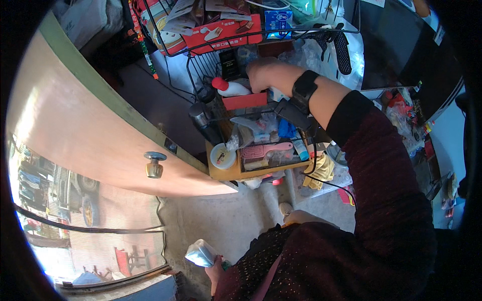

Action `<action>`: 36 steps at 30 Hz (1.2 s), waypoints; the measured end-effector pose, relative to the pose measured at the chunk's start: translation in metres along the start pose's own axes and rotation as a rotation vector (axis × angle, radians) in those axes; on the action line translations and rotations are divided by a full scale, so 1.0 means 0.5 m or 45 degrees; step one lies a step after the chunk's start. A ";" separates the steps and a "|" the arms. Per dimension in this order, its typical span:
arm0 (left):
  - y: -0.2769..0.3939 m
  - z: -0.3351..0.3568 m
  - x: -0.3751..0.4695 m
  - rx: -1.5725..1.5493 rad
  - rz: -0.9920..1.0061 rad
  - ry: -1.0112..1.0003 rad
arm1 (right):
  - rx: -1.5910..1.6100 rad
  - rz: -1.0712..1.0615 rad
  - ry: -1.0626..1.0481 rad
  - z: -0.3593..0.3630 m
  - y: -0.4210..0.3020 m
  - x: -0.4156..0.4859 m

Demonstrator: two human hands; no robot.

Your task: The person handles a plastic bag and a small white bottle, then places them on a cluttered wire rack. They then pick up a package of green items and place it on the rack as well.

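Note:
My right hand (261,73) reaches into the lower level of a black wire rack, beside a white bottle with a red cap (233,88) and above a red box (244,101); its fingers are mostly hidden, so what they touch cannot be told. A black band with a dark device (305,88) is on that wrist. Low in the view, my left hand (215,268) holds a clear plastic packet with pale blue contents (202,254). Below the rack, a pink hairbrush (265,150), a blue-capped tube (300,148) and a round white-lidded tub (223,155) rest on a wooden stand.
A door with a metal knob (154,164) stands at the left, above a mesh screen (113,244). The rack's wire basket (226,47) holds boxes and packets, with a dotted black strap (342,52) at its right. A dark flat screen (395,45) is at the upper right. A black flask (205,122) stands by the stand.

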State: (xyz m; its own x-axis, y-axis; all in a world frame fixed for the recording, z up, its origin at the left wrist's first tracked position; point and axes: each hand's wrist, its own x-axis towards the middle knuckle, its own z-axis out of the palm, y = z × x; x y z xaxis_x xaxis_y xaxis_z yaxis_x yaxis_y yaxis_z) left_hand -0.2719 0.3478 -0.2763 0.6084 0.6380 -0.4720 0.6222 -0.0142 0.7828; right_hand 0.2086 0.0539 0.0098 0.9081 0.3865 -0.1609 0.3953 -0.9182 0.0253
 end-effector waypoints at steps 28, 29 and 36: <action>-0.049 -0.011 0.043 -0.084 -0.019 -0.017 | 1.566 0.218 0.355 -0.023 0.075 -0.101; -0.045 -0.012 0.042 -0.098 -0.009 -0.021 | 1.563 0.233 0.367 -0.023 0.074 -0.102; -0.064 -0.019 0.055 -0.050 -0.007 -0.004 | 1.530 0.282 0.395 -0.023 0.071 -0.105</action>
State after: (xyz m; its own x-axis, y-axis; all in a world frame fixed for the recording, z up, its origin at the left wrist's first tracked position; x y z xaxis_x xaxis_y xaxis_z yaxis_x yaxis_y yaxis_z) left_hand -0.2796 0.3729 -0.3104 0.6069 0.6355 -0.4773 0.6056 0.0192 0.7955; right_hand 0.1765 0.0019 0.0303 0.9973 0.0687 -0.0257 0.0041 -0.4018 -0.9157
